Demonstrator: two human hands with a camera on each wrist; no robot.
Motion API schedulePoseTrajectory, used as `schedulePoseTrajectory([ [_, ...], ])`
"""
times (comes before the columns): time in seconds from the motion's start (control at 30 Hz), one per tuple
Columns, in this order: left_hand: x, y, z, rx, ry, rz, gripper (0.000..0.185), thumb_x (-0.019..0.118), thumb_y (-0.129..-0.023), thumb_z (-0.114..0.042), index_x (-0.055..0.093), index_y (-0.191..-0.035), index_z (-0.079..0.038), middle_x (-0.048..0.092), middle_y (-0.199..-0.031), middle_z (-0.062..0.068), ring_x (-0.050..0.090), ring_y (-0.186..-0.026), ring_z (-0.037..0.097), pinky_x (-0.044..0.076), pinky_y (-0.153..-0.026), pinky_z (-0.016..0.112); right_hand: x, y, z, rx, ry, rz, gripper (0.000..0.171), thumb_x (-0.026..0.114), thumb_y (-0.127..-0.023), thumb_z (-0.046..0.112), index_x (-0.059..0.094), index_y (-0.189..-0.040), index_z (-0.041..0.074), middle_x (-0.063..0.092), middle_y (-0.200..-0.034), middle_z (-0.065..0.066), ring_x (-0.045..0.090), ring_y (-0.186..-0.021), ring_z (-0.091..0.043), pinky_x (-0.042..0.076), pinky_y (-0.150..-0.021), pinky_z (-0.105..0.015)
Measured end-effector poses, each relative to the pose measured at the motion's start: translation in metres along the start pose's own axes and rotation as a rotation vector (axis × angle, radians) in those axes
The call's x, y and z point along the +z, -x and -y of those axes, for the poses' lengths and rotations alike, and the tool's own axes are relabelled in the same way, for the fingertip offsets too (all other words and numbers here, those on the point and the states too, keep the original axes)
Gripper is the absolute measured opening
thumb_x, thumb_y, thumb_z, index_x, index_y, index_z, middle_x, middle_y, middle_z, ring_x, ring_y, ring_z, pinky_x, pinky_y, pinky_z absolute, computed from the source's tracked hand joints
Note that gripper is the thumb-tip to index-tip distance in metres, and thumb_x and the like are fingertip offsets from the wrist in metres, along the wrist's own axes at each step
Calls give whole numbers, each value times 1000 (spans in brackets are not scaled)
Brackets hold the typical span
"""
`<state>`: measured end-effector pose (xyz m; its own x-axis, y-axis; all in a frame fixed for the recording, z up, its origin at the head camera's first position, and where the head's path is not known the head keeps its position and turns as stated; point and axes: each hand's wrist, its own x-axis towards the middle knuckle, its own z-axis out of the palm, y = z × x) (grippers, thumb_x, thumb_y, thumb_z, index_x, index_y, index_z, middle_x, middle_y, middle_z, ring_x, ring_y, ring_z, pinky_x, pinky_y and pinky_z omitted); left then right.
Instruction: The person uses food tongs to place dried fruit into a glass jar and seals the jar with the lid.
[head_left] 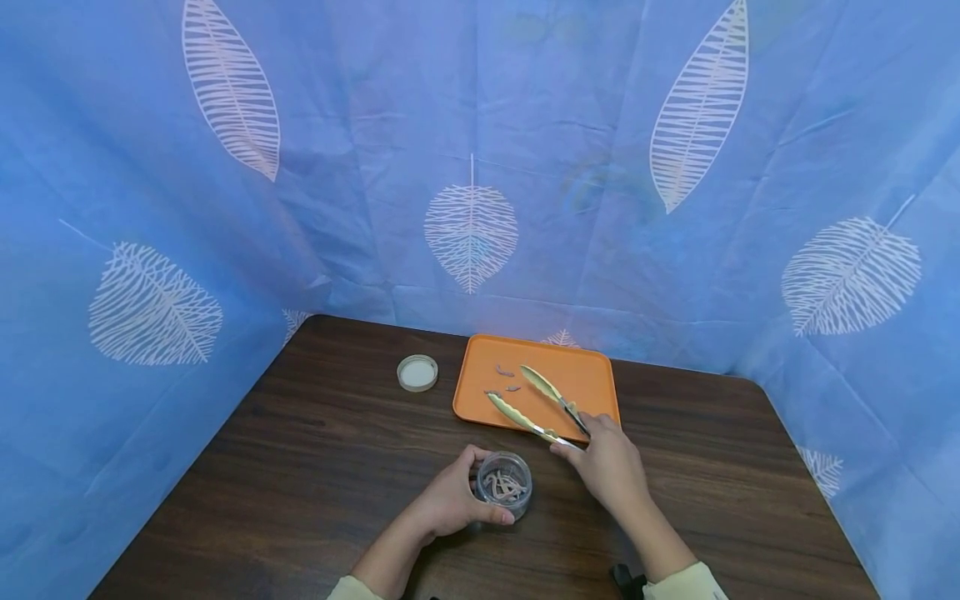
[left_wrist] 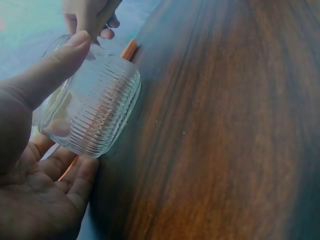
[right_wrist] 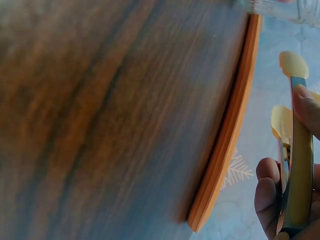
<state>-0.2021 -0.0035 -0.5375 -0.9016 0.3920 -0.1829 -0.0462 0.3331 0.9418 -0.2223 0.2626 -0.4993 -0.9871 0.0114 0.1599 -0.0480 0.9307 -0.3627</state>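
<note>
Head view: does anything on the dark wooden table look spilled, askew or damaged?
Nothing stands out. The small ribbed glass jar stands upright in the left hand. The yellow-tipped metal tongs in the right hand are open over the orange plastic tray. The white round lid lies flat on the table.

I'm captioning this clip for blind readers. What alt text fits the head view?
A person's left hand grips a small glass jar of pale strips while the right hand holds open yellow tongs over an orange tray with a few scraps. A white lid lies on the dark wooden table.
</note>
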Motion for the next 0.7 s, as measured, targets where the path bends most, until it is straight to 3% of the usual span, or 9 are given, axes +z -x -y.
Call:
schedulePoseTrajectory([
  [0.17, 1, 0, 1, 1, -2, 2, 81, 103, -75, -25, 57, -141, -17, 67, -140, 7, 61, -134, 29, 46, -114, 58, 8, -7, 0, 5, 60, 25, 78, 88, -88, 52, 69, -142, -1, 74, -122, -21, 75, -98, -35, 62, -77, -51],
  [0.27, 0, 0, 1, 1, -3, 4, 82, 103, -75, -26, 56, -142, -16, 67, -141, 7, 61, -134, 30, 47, -114, 58, 10, -10, 1, 2, 71, 45, 75, 86, -90, 51, 69, -141, -1, 75, -124, -21, 75, -101, -38, 62, -81, -53],
  [0.7, -1, -2, 1, 5, 1, 6, 82, 102, -76, -25, 56, -143, -14, 67, -140, 7, 62, -134, 31, 48, -112, 57, 16, -16, 5, -7, 138, 71, 66, 82, -93, 53, 73, -140, 7, 77, -110, -13, 74, -85, -32, 61, -73, -50],
])
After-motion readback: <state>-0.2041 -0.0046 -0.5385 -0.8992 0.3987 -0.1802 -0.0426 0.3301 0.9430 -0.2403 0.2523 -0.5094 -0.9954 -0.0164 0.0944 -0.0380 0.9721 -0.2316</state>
